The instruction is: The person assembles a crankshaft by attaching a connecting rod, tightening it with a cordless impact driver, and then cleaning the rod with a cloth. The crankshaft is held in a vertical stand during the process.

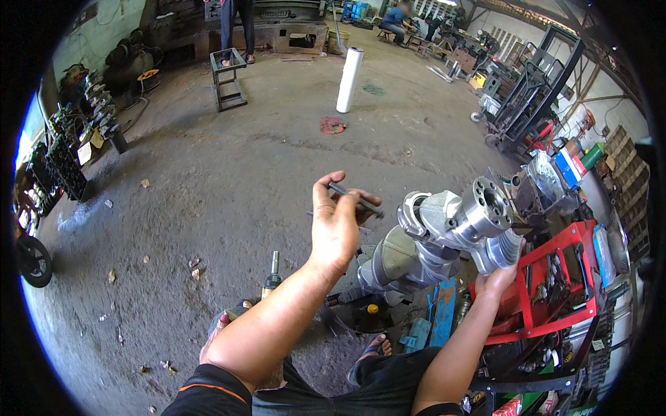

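A large grey metal crankshaft (438, 208) stands tilted in front of me, its flange (485, 206) with a ring of holes uppermost. My left hand (334, 229) is raised just left of it, closed round a short dark metal rod (372, 209) that slants down to the right. A thin dark piece pokes out on the other side of that hand; I cannot tell what it is. Low on the crankshaft's right side, my right hand (497, 280) grips a round journal (499, 251); its fingertips are partly hidden behind the metal.
At right stands a red metal tool cart (555, 277) full of tools. A blue metal bar (442, 312) is near my feet, and an upright grey shaft (275, 263) is below my left forearm. Farther off are a white cylinder (349, 80), a metal frame stand (227, 80), a lift truck (541, 87) and two people.
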Tool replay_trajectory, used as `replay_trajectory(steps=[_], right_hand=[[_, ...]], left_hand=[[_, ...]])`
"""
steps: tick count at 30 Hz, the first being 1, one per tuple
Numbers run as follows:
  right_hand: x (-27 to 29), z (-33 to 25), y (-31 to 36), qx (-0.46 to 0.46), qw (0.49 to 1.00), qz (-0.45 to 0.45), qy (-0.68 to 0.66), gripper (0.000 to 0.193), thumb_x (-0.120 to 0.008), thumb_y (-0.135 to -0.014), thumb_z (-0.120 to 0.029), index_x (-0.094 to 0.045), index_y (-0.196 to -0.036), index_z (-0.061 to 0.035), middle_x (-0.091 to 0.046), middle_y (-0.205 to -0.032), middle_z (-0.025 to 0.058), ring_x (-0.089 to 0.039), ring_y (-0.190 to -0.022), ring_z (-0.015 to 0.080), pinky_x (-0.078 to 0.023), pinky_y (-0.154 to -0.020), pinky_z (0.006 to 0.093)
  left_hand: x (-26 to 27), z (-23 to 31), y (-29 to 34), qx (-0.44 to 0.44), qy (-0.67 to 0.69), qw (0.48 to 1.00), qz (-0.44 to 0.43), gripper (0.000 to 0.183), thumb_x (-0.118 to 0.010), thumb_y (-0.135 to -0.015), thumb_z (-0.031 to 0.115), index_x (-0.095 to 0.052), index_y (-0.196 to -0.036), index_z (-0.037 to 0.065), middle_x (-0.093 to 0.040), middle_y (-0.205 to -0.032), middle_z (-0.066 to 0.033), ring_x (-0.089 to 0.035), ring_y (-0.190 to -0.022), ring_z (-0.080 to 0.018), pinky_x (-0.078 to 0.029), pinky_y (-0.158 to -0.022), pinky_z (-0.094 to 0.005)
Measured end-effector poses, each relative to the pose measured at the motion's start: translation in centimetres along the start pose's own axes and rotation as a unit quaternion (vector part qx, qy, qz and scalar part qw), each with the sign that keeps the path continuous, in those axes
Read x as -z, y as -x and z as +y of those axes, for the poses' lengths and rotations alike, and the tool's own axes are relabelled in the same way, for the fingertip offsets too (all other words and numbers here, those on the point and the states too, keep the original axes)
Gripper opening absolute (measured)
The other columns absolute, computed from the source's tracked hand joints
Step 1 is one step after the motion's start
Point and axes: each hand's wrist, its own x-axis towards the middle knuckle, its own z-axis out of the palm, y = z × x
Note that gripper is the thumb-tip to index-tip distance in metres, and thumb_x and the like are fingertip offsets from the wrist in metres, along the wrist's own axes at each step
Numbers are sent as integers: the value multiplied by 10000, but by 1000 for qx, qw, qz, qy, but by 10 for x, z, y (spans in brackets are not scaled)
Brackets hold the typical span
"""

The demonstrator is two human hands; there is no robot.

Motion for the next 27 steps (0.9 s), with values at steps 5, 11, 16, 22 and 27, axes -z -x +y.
replay_trajectory(steps=[5, 11, 16, 22, 27], right_hand=[[-2, -2, 2, -13, 1000, 4, 3, 629, -453, -997, -590, -583, -1299, -54, -617, -1300, 91, -598, -1183, 274, -464, -1019, 467], [6, 1, -3, 5, 1000, 8, 18, 595, -464, -1007, -556, -576, -1306, -54, -610, -1310, 86, -597, -1189, 272, -469, -1016, 456], [16, 7, -12, 15, 1000, 3, 10, 552, -458, -1023, -513, -556, -1359, -86, -593, -1341, 72, -593, -1198, 265, -469, -1020, 452], [27, 9, -16, -1, 1000, 8, 11, 528, -441, -1032, -489, -553, -1381, -109, -586, -1363, 59, -580, -1225, 262, -454, -1040, 454], [29, 10, -18, 1, 1000, 17, 15, 521, -440, -1035, -474, -559, -1375, -98, -581, -1375, 67, -579, -1226, 265, -448, -1044, 450]], left_hand=[[2, 7, 4, 176, -75, 979, -64, 350, -459, -1010, 237, -530, -1280, 28, -644, -1195, -151, -328, -462, -73, -309, -385, -247], [-1, 14, 12, 259, 8, 954, -149, 585, -385, -1051, 431, -448, -1410, -26, -565, -1387, -157, -283, -466, -51, -292, -388, -226], [0, 21, 12, 246, 38, 958, -139, 611, -399, -1048, 425, -407, -1438, -45, -528, -1433, -175, -284, -468, -52, -300, -387, -225], [7, 20, 7, 273, 36, 952, -132, 620, -445, -1029, 420, -412, -1416, -62, -552, -1393, -188, -281, -468, -43, -304, -374, -217], [9, 17, 6, 288, 71, 946, -135, 637, -461, -1019, 438, -394, -1432, -42, -588, -1327, -154, -282, -487, -38, -297, -399, -204]])
